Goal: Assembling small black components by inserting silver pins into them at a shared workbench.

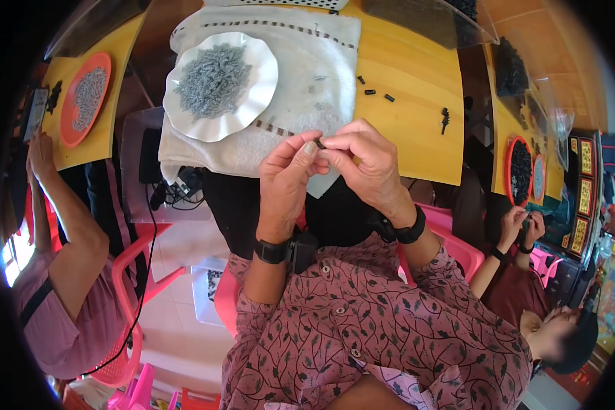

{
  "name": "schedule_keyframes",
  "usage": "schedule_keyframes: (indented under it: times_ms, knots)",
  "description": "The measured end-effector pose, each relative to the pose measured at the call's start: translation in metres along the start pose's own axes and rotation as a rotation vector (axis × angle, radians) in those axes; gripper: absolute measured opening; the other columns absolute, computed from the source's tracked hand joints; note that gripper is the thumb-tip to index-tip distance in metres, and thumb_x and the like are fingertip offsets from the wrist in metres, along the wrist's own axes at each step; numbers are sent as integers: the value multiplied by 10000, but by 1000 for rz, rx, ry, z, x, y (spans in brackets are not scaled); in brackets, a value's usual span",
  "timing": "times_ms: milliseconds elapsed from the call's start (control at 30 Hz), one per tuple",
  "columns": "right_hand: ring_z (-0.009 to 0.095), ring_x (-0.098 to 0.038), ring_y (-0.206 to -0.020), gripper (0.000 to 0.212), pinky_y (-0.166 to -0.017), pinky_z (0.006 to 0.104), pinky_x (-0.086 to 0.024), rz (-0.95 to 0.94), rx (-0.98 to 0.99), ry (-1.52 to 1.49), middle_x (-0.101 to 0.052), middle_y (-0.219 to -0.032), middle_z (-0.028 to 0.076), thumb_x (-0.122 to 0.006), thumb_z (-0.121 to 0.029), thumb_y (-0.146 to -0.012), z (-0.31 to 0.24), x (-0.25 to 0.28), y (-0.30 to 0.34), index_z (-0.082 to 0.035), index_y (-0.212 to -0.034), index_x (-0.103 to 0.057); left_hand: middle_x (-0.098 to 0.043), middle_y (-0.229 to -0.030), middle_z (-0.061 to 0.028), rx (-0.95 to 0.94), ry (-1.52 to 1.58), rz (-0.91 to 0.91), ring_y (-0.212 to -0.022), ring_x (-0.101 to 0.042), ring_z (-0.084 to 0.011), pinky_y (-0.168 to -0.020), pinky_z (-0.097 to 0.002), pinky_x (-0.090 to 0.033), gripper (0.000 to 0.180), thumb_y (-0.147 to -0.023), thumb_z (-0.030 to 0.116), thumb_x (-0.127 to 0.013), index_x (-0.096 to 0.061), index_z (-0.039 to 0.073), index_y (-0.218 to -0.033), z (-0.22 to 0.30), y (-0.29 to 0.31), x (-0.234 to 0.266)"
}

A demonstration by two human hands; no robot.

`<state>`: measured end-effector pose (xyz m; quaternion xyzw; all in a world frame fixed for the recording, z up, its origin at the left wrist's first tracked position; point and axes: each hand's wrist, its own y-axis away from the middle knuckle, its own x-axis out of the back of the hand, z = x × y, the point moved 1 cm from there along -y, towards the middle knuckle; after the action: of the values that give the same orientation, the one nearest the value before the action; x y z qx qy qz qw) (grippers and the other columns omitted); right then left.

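My left hand and my right hand meet over the near edge of a pale towel. Fingertips of both pinch a small dark piece, mostly covered by the fingers, so its exact kind cannot be made out. Beyond my left hand, a white wavy-rimmed plate holds a heap of small grey translucent pieces. A few loose clear bits lie on the towel. Short black cylindrical parts and a longer black jointed part rest on the yellow table to the right.
At left, a person's arm reaches to another table with an orange plate of small pieces. At right, another person's hands work near a red-rimmed tray of black parts. Pink chairs and a plastic bin stand below.
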<state>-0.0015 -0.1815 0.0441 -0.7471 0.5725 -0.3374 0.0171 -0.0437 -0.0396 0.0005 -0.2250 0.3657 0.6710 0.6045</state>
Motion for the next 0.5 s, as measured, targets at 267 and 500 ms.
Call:
schedule_keyframes:
  times_ms: [267,500]
  knots:
    - [218,-629,-757,107,-664,308,-508,-135,-25,-48,-615,-849,89,-673,5,-833,6,21,-9,-22,-937,-681,-682,-941,-107,31,38,64,-776,-660,-150,-707,-275,-551,209,-961,75,-587,-637,-37,-1130,-3,-8,-4]
    - [295,-626,-778,142,-687,356,-503,212,-166,404,-625,-888,138,-622,4,-857,71,59,-7,-15,-989,-671,-669,-991,-143,37,102,43,-839,-686,-205,-745,-308,-575,207,-974,71,-560,-616,-53,-1130,-2,-8,-3]
